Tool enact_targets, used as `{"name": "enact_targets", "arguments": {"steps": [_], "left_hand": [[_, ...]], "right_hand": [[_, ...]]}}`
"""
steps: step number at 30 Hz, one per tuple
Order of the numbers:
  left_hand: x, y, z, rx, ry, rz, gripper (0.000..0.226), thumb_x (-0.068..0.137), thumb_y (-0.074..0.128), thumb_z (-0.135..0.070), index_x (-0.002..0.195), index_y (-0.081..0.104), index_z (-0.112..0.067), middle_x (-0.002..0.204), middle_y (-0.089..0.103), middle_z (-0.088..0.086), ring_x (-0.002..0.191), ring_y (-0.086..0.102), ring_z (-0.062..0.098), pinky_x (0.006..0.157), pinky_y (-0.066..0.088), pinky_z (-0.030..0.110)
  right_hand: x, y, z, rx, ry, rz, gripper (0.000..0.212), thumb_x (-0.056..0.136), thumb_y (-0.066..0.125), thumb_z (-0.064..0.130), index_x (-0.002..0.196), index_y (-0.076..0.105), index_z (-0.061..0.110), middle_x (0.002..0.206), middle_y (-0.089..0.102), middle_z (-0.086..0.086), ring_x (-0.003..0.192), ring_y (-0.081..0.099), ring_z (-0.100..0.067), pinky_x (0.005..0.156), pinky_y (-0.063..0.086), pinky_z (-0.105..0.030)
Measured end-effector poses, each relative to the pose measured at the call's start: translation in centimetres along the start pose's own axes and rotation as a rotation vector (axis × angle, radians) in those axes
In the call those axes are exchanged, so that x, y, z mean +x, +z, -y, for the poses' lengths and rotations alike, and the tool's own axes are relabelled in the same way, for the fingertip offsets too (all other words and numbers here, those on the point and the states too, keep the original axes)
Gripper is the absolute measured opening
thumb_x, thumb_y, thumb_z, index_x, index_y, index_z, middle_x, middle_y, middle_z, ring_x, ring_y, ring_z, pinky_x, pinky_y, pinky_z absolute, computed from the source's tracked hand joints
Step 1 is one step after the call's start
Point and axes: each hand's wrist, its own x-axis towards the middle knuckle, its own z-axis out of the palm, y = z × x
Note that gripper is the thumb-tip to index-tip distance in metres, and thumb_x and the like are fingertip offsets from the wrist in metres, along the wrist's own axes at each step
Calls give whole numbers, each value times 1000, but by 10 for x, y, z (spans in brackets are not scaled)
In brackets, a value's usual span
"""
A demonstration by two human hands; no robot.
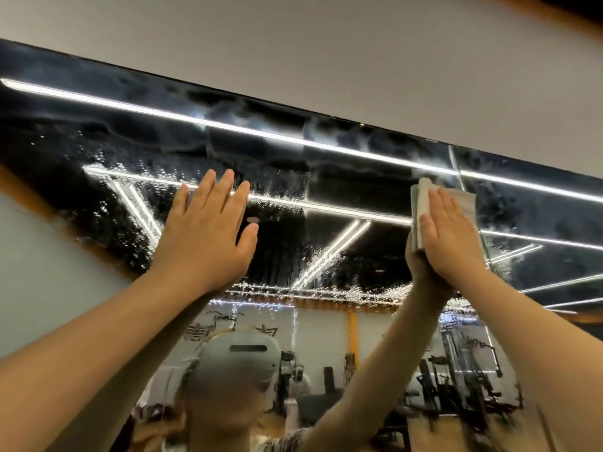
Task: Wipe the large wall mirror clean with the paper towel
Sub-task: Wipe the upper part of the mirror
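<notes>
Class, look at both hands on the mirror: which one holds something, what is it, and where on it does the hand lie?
The right hand presses the folded paper towel flat against the mirror, fingers straight over its middle. The left hand holds nothing.

1. You have one view only, from the camera on your head.
2. It tilts steeply upward, close to the mirror (pixel 326 164), taking in its top edge and the wall (pixel 359 53) above.

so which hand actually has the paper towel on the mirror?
The right hand: its flat fingers press the folded paper towel to the mirror. The left hand lies bare on the wet glass.
</notes>
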Motion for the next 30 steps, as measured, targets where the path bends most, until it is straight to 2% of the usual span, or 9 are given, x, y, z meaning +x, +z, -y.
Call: {"name": "enact_targets", "arguments": {"steps": [5,9,13,17,20,22,25,28,30], "left_hand": [[-1,1,1,1,8,-4,77,85,8,-52,156,6,-21,164,-1,3,150,-7,21,119,-6,43],[-1,2,2,-21,15,-10,65,98,16,-49,156,4,-21,163,-2,3,149,-9,20,119,-6,43],[0,3,1,-20,21,10,67,99,25,-47,156,1,-21,163,-6,3,149,-12,21,118,-7,44],[0,2,2,-44,23,-3,67,99,26,-48,156,0,-20,163,-6,4,149,-11,22,118,-7,45],[1,-3,2,-73,22,40,68,100,28,-48,156,1,-21,163,-6,4,149,-11,22,119,-6,46],[6,-14,5,-81,51,85,67,100,30,-48,156,6,-21,163,1,5,150,-3,23,120,-1,45],[4,-36,22,-112,83,26,58,99,33,-46,151,27,-20,152,34,3,140,28,22,119,16,40],[-20,-44,58,-65,82,11,63,93,26,-46,149,34,-18,149,39,4,141,27,21,120,13,40],[-40,-42,88,-49,72,3,69,87,25,-47,147,39,-15,151,39,8,145,24,26,120,9,42]], "right_hand": [[4,2,1,49,144,-67,57,105,25,31,155,12,7,160,16,-16,147,15,-31,120,13,-46],[3,2,17,-5,172,-106,53,102,23,29,151,21,8,150,30,-23,137,29,-40,113,24,-54],[-3,4,37,-55,189,-90,53,104,22,27,154,14,12,154,24,-21,141,22,-38,116,18,-52],[-12,8,71,-25,88,-73,55,104,22,28,155,8,14,160,13,-12,146,11,-31,117,9,-50],[-17,14,107,-33,-19,-40,70,94,6,46,156,5,14,162,7,-9,148,6,-29,117,7,-49],[-18,20,129,-51,-83,-21,81,84,-3,50,156,7,14,163,7,-9,149,6,-30,117,7,-49],[-21,29,153,-37,-78,-16,69,93,4,43,156,4,15,163,4,-7,149,5,-27,118,4,-47],[-26,30,161,-9,-62,-6,58,104,16,37,156,3,16,163,1,-6,150,2,-26,118,2,-46],[-29,27,162,2,-60,27,58,104,15,38,156,1,17,163,-1,-6,150,0,-26,118,0,-46]]}}
